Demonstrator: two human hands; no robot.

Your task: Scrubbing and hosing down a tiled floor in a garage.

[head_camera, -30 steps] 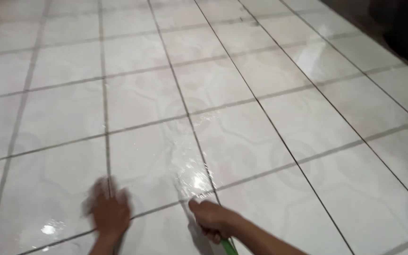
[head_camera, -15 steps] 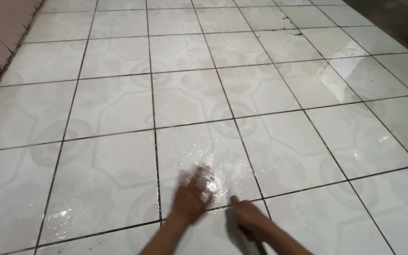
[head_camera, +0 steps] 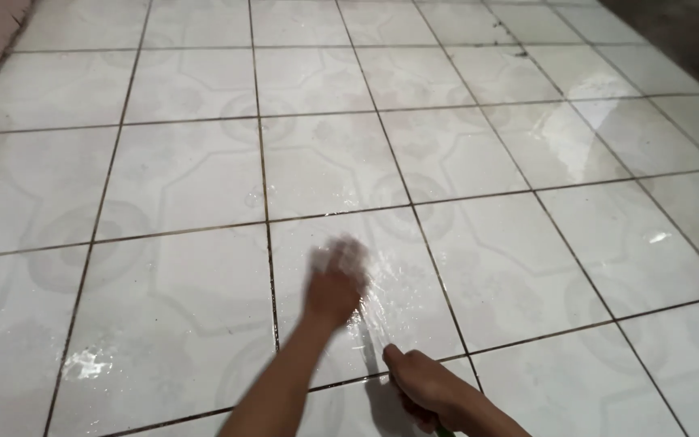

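While our left hand (head_camera: 335, 283) rubs flat on the wet floor (head_camera: 188, 162), tiles likely slick, our right hand (head_camera: 422, 388) is clenched round the hose (head_camera: 445, 431), probably light and bendy, best gripped near its end.

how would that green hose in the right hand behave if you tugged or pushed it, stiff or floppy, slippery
Only a sliver of the green hose shows below the right hand, so this is tentative. It is probably bendy rather than stiff. Water runs out over the wet tiled floor, so it is likely slick to grip. The left hand is blurred over the wet patch.
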